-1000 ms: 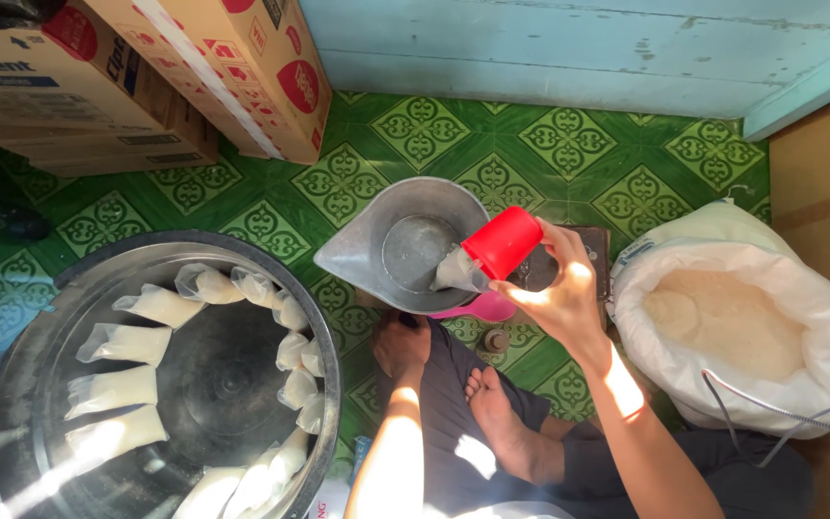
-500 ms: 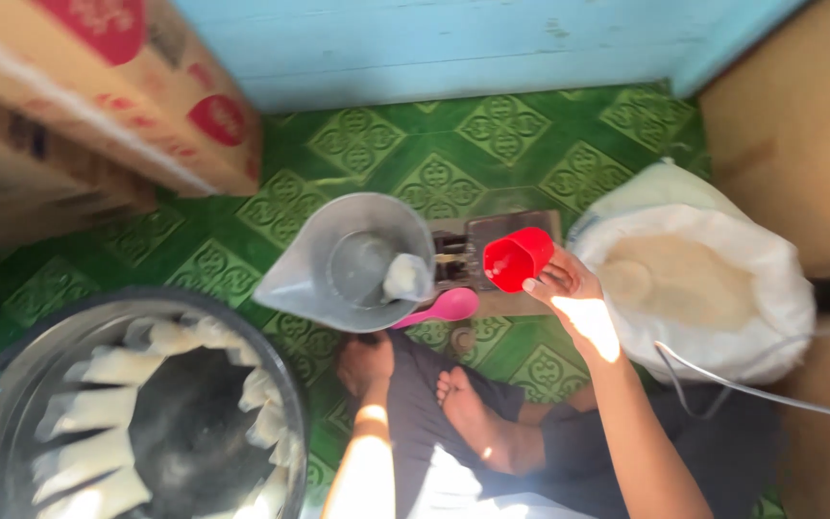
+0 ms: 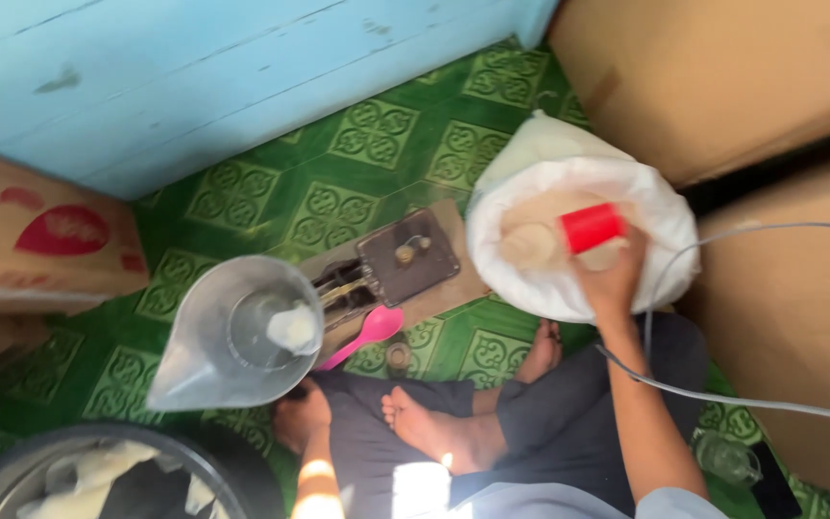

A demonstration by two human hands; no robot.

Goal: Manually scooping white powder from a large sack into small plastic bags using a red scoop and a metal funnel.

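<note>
My right hand [image 3: 611,280] grips a small red cup [image 3: 592,228] and holds it inside the open mouth of a white sack [image 3: 665,216] filled with pale powder. My left hand [image 3: 302,416] is low by my crossed legs, under the edge of a clear plastic jug [image 3: 199,356]; whether it holds the jug's handle is hidden. A small heap of white powder [image 3: 292,328] lies in the jug. A pink spoon [image 3: 365,333] rests between the jug and a small dark scale [image 3: 407,257] on a board.
Brown cardboard boxes [image 3: 732,77] stand at the right, a printed box [image 3: 45,240] at the left. A round metal tub [image 3: 98,476] with white packets sits at bottom left. A grey cable [image 3: 722,399] crosses my right arm. A blue wall [image 3: 194,67] borders the green patterned floor.
My right hand has carried the red cup from above the jug, past the scale, into the white sack. The view has swung to the right.
</note>
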